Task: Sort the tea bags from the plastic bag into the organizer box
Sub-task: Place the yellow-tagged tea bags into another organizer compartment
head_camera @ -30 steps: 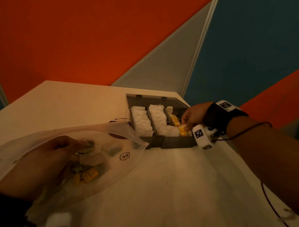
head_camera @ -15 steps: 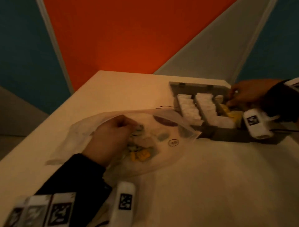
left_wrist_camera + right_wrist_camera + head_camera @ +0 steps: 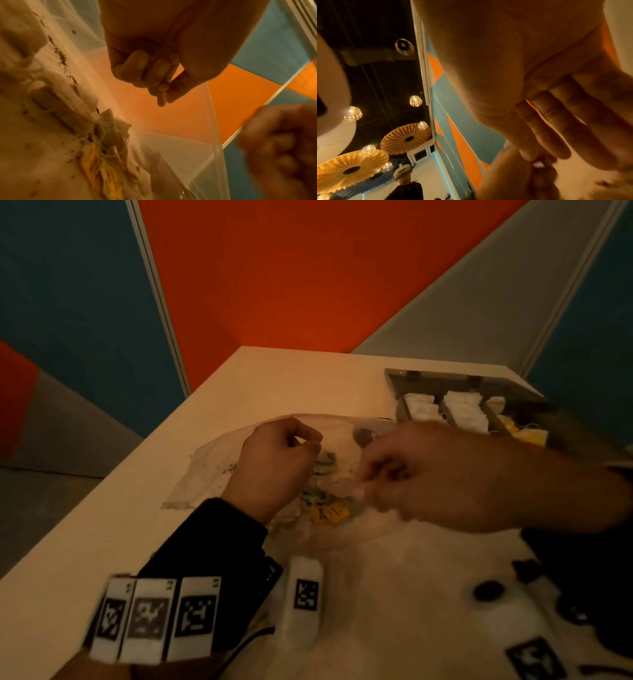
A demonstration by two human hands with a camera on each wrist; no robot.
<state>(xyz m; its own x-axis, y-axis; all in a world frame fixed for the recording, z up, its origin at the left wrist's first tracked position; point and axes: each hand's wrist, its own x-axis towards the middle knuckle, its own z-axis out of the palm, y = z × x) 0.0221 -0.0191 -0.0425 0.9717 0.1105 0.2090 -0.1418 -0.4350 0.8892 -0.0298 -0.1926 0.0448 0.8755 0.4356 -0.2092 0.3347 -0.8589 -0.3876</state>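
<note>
The left hand (image 3: pixel 274 463) sat on the plastic bag (image 3: pixel 212 460), fingers curled, forefinger and thumb pinching the bag's clear upper film to hold its mouth open. The right hand (image 3: pixel 421 474) hovered at the mouth, at three o'clock from the left, fingers loosely curled and holding nothing I could make out; blur hid the tips. The remaining tea bags (image 3: pixel 325 508), yellow tags showing, lay heaped inside at about six o'clock between both hands, the heap running lengthwise down the bag. The right hand was nearer and probably reaches in next. The organizer box (image 3: pixel 462 385) stood at one o'clock on the counter (image 3: pixel 308 378), partly filled.
</note>
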